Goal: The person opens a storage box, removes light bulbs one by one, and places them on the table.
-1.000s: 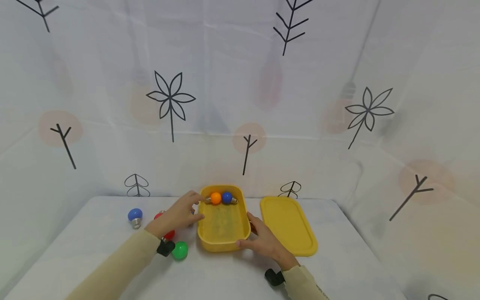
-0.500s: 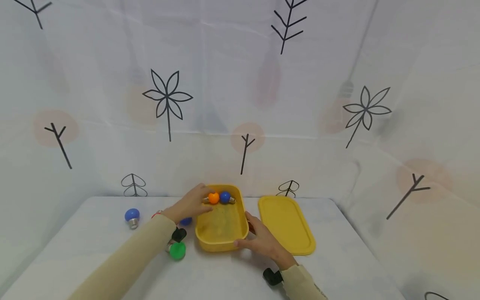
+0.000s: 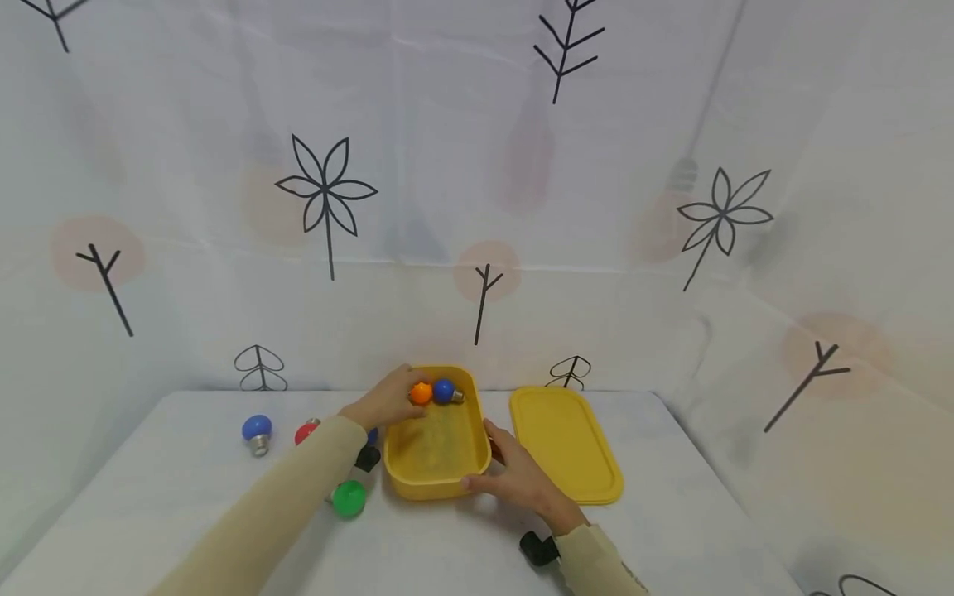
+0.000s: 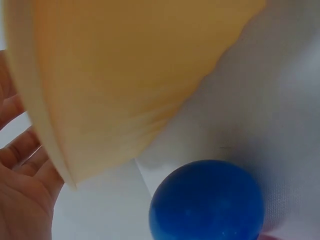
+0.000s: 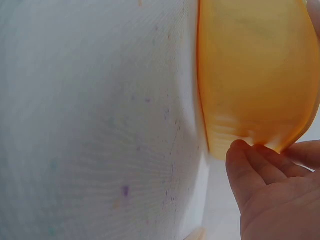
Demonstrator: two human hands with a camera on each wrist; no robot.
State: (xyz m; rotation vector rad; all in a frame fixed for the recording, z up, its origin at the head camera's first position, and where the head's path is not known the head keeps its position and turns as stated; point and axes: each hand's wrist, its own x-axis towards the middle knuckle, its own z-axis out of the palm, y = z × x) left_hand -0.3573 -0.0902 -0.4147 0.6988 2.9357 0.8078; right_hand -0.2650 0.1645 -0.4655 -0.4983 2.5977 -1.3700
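An open yellow plastic box (image 3: 432, 451) holds an orange light bulb (image 3: 421, 393) and a blue light bulb (image 3: 444, 391) at its far end. My left hand (image 3: 389, 399) reaches in over the left wall, fingers above the orange bulb and thumb below, pinching it; its metal base is hidden. With my right hand (image 3: 516, 473) I grip the near right corner of the box, thumb at the front rim. The right wrist view shows those fingertips (image 5: 237, 147) against the outer wall. Outside the box, another blue bulb (image 4: 207, 205) lies beneath my left wrist.
The flat yellow lid (image 3: 566, 447) lies right of the box. Left on the white table stand or lie a blue bulb (image 3: 257, 430), a red bulb (image 3: 305, 431) partly behind the sleeve, and a green bulb (image 3: 349, 498). A patterned cloth (image 3: 417, 314) hangs behind the table.
My left hand has moved from the box's left rim further in, to the orange bulb, and its thumb and fingers have closed around it. My right hand stays at the box corner.
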